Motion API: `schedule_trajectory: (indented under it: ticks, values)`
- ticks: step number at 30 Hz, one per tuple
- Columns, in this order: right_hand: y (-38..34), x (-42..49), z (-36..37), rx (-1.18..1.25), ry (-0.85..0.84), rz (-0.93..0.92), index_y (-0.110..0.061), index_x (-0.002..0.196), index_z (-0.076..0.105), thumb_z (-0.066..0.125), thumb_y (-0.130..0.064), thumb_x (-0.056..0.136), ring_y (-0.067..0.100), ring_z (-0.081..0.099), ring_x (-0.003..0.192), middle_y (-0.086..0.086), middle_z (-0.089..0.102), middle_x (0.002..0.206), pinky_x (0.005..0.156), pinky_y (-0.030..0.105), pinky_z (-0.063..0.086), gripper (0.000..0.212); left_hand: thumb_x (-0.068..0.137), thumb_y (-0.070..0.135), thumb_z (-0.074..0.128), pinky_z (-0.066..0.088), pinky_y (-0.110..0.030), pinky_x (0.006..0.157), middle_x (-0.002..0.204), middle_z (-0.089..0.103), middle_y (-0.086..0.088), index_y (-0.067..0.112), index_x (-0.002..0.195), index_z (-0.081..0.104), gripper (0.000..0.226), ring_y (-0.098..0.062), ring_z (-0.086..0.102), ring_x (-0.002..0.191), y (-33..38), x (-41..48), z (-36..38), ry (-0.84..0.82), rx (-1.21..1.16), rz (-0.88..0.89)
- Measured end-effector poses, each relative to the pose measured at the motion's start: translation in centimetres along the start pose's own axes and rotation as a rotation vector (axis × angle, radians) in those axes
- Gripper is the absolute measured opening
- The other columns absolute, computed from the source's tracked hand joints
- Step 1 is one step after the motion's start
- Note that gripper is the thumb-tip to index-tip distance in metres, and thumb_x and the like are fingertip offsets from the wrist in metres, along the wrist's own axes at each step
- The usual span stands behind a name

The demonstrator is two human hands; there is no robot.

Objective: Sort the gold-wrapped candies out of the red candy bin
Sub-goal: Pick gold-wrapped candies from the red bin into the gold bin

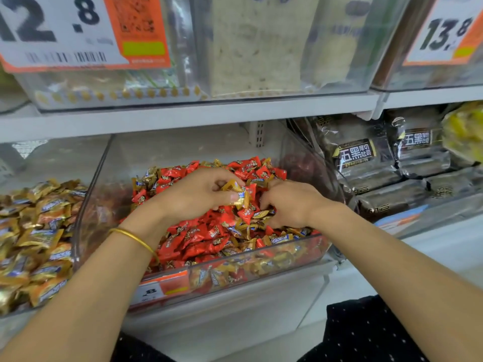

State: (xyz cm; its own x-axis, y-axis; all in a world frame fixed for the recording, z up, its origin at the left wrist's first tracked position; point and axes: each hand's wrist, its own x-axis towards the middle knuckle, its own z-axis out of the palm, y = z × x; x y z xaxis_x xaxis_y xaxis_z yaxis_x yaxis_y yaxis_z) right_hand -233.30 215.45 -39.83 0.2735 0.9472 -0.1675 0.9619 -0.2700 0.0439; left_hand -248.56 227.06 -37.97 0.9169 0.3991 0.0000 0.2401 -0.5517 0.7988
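A clear plastic bin (261, 254) on the lower shelf is heaped with red-wrapped candies (206, 239), and gold-wrapped candies (251, 227) are mixed in among them. My left hand (198, 194) is over the heap, its fingers closed on gold-wrapped candies (235, 188) near the top of the pile. Just to the right, my right hand (290, 202) is curled down into the pile, fingertips among the red and gold wrappers. What it holds is hidden under the fingers.
A second clear bin (34, 231) on the left holds only gold-wrapped candies. Dark bread packs (366, 163) lie in the bin on the right. An upper shelf (183, 117) with more bins and price tags hangs just above the hands.
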Motion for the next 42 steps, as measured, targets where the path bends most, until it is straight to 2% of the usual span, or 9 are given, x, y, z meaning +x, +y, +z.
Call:
schedule_trajectory:
  ticks: [4,10,14,18,22,27,32,37,42]
  values:
    - [0.0,0.0,-0.2,-0.023,0.063,0.0,-0.018,0.109,0.064,0.067,-0.036,0.084,0.022,0.049,0.108,-0.004,0.043,0.1,0.074,0.029,0.04,0.031,0.092,0.009,0.055,0.054,-0.022,0.082,0.109,0.059,0.003,0.025,0.11,0.061,0.025,-0.01,0.068,0.09,0.1,-0.3,-0.2,0.017,-0.224,-0.039]
    - [1.5,0.5,0.1,0.133,0.138,0.012,-0.015,0.102,0.069,0.071,-0.035,0.081,0.018,0.049,0.103,-0.006,0.05,0.094,0.082,0.03,0.042,0.03,0.093,0.005,0.052,0.054,-0.02,0.079,0.12,0.054,0.007,0.03,0.122,0.057,0.038,-0.008,0.07,0.088,0.0,-0.5,-0.1,0.027,-0.239,-0.041]
    - [2.3,-0.2,-1.2,0.575,0.228,0.044,-0.005,0.087,0.074,0.075,-0.026,0.077,0.008,0.054,0.073,-0.005,0.058,0.078,0.071,0.023,0.042,0.023,0.093,0.004,0.053,0.052,-0.021,0.077,0.13,0.05,0.007,0.03,0.12,0.06,0.038,-0.011,0.07,0.087,-0.1,-0.4,-0.2,0.077,-0.268,-0.068]
    - [2.1,-1.0,-1.9,0.99,0.262,0.117,-0.003,0.091,0.072,0.074,-0.017,0.078,0.009,0.057,0.078,0.001,0.065,0.085,0.076,0.021,0.046,0.019,0.091,0.003,0.054,0.045,-0.021,0.064,0.108,0.067,-0.005,0.019,0.114,0.061,0.028,-0.012,0.067,0.08,0.3,0.0,-0.1,0.167,-0.478,-0.138]
    - [1.8,-1.6,-2.0,1.568,0.063,0.166,-0.005,0.096,0.06,0.061,-0.008,0.088,0.028,0.067,0.09,0.019,0.063,0.102,0.075,0.033,0.059,0.009,0.093,0.008,0.05,0.043,-0.019,0.044,0.085,0.067,-0.013,0.01,0.11,0.058,0.019,-0.014,0.062,0.06,1.0,0.3,-0.3,0.191,-0.8,-0.22]
    - [1.4,-1.8,-2.2,2.071,-0.133,0.202,-0.004,0.094,0.058,0.045,-0.003,0.095,0.038,0.068,0.089,0.022,0.065,0.099,0.069,0.044,0.059,0.013,0.094,0.003,0.046,0.055,-0.024,0.051,0.08,0.061,-0.013,0.009,0.098,0.055,0.011,-0.023,0.07,0.067,1.7,0.0,0.0,0.124,-0.96,-0.277]
    - [0.8,-1.2,-2.0,2.178,-0.162,0.376,-0.005,0.083,0.061,0.031,-0.013,0.09,0.024,0.062,0.068,0.017,0.065,0.085,0.045,0.022,0.05,0.032,0.091,-0.004,0.049,0.056,-0.025,0.055,0.1,0.062,-0.02,0.009,0.098,0.059,0.018,-0.02,0.066,0.07,1.7,-0.2,0.7,0.022,-0.811,-0.262]
    - [0.9,-1.0,-2.1,2.083,-0.219,0.359,-0.012,0.06,0.051,0.044,-0.057,0.087,0.014,0.048,0.056,0.005,0.054,0.065,0.037,0.014,0.029,0.053,0.088,-0.006,0.046,0.045,-0.022,0.048,0.09,0.058,-0.012,0.014,0.088,0.059,0.024,-0.014,0.054,0.063,1.9,-0.3,0.8,-0.084,-0.577,-0.254]
    - [1.1,-1.6,-2.6,1.824,-0.116,0.324,-0.01,0.067,0.053,0.054,-0.008,0.084,0.01,0.042,0.047,0.007,0.057,0.07,0.03,0.013,0.023,0.017,0.084,0.018,0.067,0.041,-0.012,0.065,0.075,0.054,0.022,0.026,0.09,0.067,0.009,0.009,0.052,0.066,1.8,-0.7,1.1,-0.281,0.143,-0.036]
